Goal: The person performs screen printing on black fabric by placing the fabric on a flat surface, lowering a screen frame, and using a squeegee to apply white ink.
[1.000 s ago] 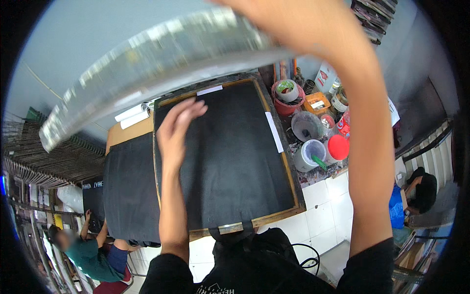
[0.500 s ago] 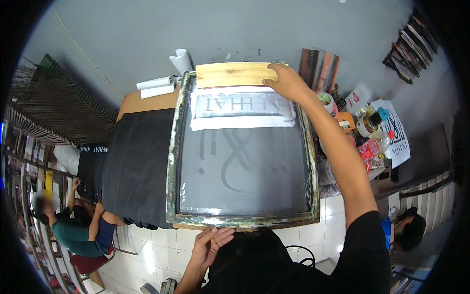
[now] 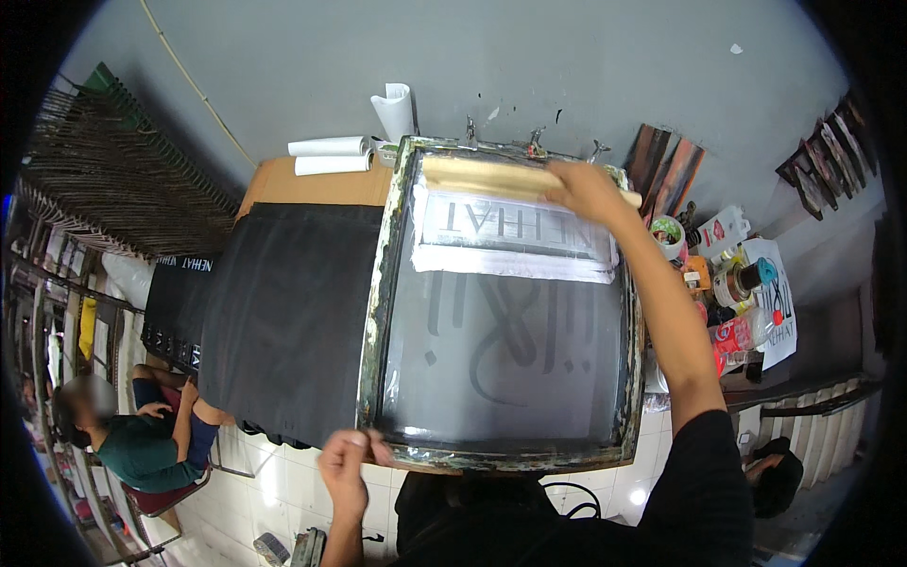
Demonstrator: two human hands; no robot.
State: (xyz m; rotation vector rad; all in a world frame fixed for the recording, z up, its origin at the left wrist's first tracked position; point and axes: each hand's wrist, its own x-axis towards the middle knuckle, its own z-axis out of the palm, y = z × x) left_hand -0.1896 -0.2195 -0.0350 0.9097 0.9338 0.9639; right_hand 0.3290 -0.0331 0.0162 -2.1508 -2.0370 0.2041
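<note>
My right hand (image 3: 590,194) is closed around the right part of a wooden squeegee (image 3: 487,177), at the far end of a screen printing frame (image 3: 378,312). In front of the squeegee, a band of whitish ink (image 3: 515,262) surrounds mirrored lettering on the mesh. Fainter, larger shapes show on the grey mesh (image 3: 510,406) nearer me. My left hand (image 3: 342,472) is at the frame's near left corner; its fingertips are smeared by motion, so I cannot tell whether they grip the edge.
Black fabric (image 3: 288,321) lies left of the frame, with white paper rolls (image 3: 331,156) behind. Bottles (image 3: 746,331), tape rolls (image 3: 667,236) and jars crowd the right side. One person (image 3: 142,435) sits at the left; another (image 3: 775,477) is at the lower right.
The squeegee has tilted and now lies at a slant, with my right hand still on it. My left hand has shifted left toward the frame's corner. The whole view has shifted.
</note>
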